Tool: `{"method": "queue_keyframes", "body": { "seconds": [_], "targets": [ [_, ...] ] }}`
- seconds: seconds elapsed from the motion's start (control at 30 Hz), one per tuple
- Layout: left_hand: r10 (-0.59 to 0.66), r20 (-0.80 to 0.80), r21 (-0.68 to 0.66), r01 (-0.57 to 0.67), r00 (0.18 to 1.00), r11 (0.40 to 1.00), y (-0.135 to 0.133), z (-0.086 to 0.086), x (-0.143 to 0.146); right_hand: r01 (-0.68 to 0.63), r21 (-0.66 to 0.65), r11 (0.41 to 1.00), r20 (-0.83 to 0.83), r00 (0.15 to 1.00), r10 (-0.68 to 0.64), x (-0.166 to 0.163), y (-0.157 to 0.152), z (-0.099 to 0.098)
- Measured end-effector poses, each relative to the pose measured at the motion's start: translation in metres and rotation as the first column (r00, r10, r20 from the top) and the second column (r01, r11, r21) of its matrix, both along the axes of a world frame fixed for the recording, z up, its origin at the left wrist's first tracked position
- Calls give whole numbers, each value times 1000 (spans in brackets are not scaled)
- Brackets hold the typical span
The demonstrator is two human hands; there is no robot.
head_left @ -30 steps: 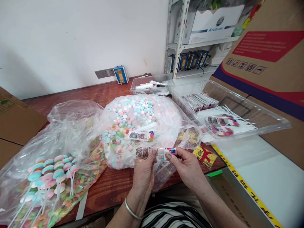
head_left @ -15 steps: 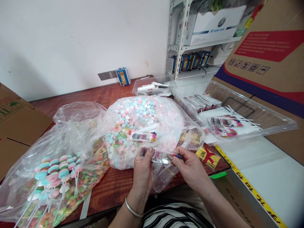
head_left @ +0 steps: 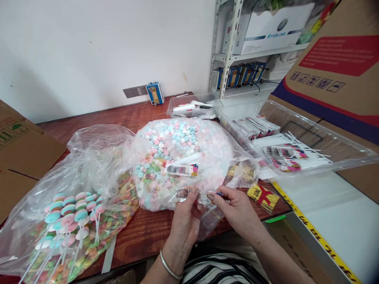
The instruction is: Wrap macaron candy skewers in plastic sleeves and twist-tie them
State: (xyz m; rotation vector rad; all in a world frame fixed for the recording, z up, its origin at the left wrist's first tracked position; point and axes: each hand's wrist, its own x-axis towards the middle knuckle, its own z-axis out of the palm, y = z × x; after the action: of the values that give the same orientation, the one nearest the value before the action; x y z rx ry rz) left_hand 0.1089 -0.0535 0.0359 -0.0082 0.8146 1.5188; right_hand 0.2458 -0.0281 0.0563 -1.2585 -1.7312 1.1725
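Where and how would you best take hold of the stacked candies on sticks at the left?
Probably by the white sticks, coming from the near side: their bare, thin lengths extend toward the person, while the wide stacked candies crowd the far ends.

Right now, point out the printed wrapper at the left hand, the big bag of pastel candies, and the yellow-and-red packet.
Printed wrapper (head_left: 181, 194), head view: its dark printed part.
Bag of pastel candies (head_left: 184, 138), head view: its upper part.
Yellow-and-red packet (head_left: 262, 198), head view: its middle.

White wall (head_left: 103, 51) — grey sockets (head_left: 135, 91), reddish wooden table (head_left: 130, 236), white shelving (head_left: 231, 43)
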Motion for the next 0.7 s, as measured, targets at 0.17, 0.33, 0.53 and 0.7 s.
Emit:
{"method": "queue_keyframes", "body": {
  "seconds": [0.17,0.33,0.53,0.7],
  "targets": [
    [29,268,24,-37,963,999,5,-9,-10,55,103,993,-126,991,-42,0,-8,4],
    [46,315,38,-61,948,997,8,-7,-17,106,386,916,-162,986,-46,-4,-18,12],
    [46,290,15,-53,956,998,4,-4,-15,-24,483,875,-14,999,35,-13,-20,10],
    [32,262,-4,-32,964,999,3,-6,-16,-71,470,880,36,997,61,-16,-18,5]
  ]
}}
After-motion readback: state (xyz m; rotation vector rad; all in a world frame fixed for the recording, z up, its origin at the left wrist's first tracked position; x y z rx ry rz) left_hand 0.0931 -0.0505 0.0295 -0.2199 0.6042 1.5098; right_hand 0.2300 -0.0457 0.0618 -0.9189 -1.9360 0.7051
